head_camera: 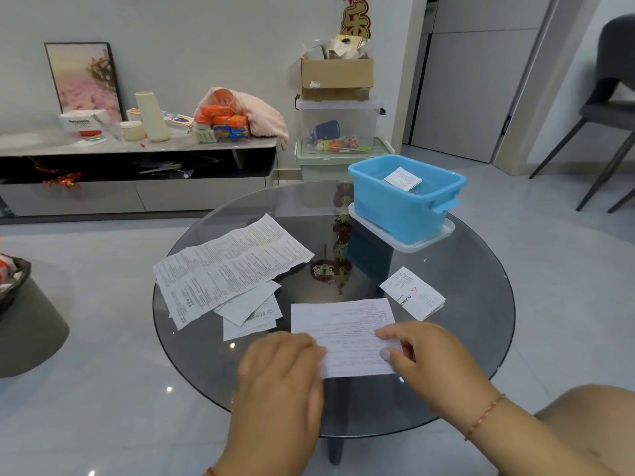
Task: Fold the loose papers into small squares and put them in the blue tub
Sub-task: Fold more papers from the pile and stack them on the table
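Round glass table (481, 304) in a living room, grey tile floor around it. At 6 o'clock I see a printed sheet (347, 333) lying flat; left hand (278, 369) sits on its left edge, fingers curled down onto the paper, exact hold unclear to me. Right hand (426, 352) pinches the sheet's right edge, thumb and forefinger. Folded leaflet (414, 293) at 3 o'clock, apart from the sheet. Pile of loose papers (226, 266) at 9 o'clock. Blue tub (405, 204) at 1 o'clock on a clear lid (443, 233), one folded square (402, 179) inside
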The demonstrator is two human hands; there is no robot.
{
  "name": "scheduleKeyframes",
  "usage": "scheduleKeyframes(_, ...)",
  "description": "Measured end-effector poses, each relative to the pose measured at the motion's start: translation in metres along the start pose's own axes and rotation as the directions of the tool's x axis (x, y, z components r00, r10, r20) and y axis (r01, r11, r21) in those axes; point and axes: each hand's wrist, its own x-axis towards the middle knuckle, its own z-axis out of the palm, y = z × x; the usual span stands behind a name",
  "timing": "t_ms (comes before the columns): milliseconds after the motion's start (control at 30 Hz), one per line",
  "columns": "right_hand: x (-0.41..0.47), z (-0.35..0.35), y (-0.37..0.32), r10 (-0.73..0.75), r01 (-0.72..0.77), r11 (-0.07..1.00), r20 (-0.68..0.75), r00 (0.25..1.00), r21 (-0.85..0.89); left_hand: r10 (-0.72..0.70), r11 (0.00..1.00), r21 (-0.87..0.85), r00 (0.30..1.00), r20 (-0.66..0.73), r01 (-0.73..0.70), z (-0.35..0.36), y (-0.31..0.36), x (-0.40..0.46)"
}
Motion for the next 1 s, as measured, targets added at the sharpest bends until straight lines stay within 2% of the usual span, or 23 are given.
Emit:
scheduleKeyframes(67, -0.003, -0.001, -0.005, 0.006, -0.005, 0.996, 0.016, 1.000, -0.086, 0.117, 0.993, -0.012, 0.990, 0.076, -0.116, 0.005, 0.010, -0.002)
scheduleKeyframes(167, -0.006, 0.001, -0.010, -0.146, 0.090, 0.941, -0.151, 0.978, -0.327, 0.145, 0.987, 0.030, 0.959, 0.242, -0.157, 0.011, 0.018, -0.007)
scheduleKeyframes(233, -0.008, 0.005, -0.012, -0.288, 0.231, 0.935, -0.196, 0.937, -0.268, 0.127, 0.991, 0.004, 0.955, 0.269, -0.133, 0.010, 0.019, -0.007)
scheduleKeyframes(300, -0.006, 0.010, -0.014, -0.370, 0.343, 0.919, -0.125, 0.921, -0.194, 0.121, 0.993, -0.030, 0.957, 0.265, -0.117, 0.009, 0.018, -0.006)
scheduleKeyframes(400, -0.006, 0.012, -0.010, -0.391, 0.384, 0.917, -0.055, 0.919, -0.112, 0.109, 0.994, -0.037, 0.952, 0.286, -0.102, 0.006, 0.017, -0.004)
scheduleKeyframes(467, -0.008, 0.010, -0.006, -0.421, 0.416, 0.902, -0.015, 0.907, -0.115, 0.103, 0.995, -0.035, 0.951, 0.290, -0.098, 0.004, 0.017, -0.004)
scheduleKeyframes(567, -0.011, 0.004, -0.004, -0.493, 0.489, 0.843, 0.043, 0.869, -0.223, 0.078, 0.997, 0.005, 0.960, 0.269, -0.083, 0.003, 0.015, -0.004)
scheduleKeyframes(700, -0.014, 0.000, -0.002, -0.493, 0.472, 0.815, 0.025, 0.870, -0.336, 0.054, 0.994, 0.084, 0.976, 0.211, -0.073, 0.003, 0.017, -0.006)
scheduleKeyframes(833, -0.018, -0.005, 0.003, -0.433, 0.396, 0.852, -0.035, 0.901, -0.342, 0.039, 0.990, 0.130, 0.985, 0.166, -0.061, 0.003, 0.017, -0.007)
scheduleKeyframes(1000, -0.020, -0.012, 0.009, -0.430, 0.383, 0.845, -0.049, 0.902, -0.373, -0.025, 0.978, 0.210, 0.988, 0.150, -0.007, -0.002, 0.013, -0.009)
